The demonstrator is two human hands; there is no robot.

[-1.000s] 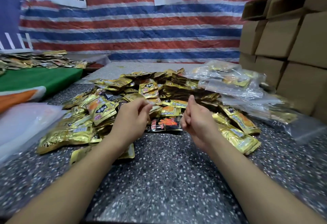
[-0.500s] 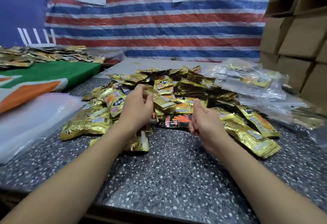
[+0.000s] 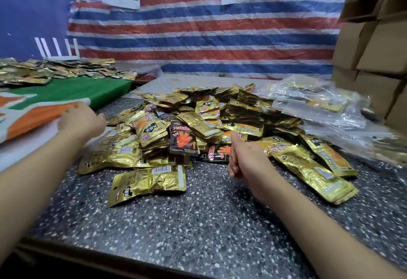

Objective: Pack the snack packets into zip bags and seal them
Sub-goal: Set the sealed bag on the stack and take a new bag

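Note:
A big heap of gold snack packets point(image 3: 207, 113) lies on the speckled stone table point(image 3: 198, 230), with a black packet point(image 3: 182, 140) standing out in it. One gold packet point(image 3: 149, 182) lies apart at the front. My left hand point(image 3: 81, 120), blurred, reaches left of the heap over a stack of empty clear bags point(image 3: 19, 153) and holds nothing. My right hand point(image 3: 246, 157) hovers at the heap's front edge, thumb out and fingers loosely curled, with nothing in it. Clear zip bags with packets inside point(image 3: 319, 107) are piled at the right.
A green and orange cloth point(image 3: 88, 89) covers the table to the left, with more packets point(image 3: 55, 69) spread behind it. Cardboard boxes point(image 3: 374, 47) are stacked at the right. A striped tarp with paper signs hangs behind.
My left hand has left the heap's middle and swung out to the left, toward the empty bags. The right hand has stayed at the heap's front. The camera has turned left.

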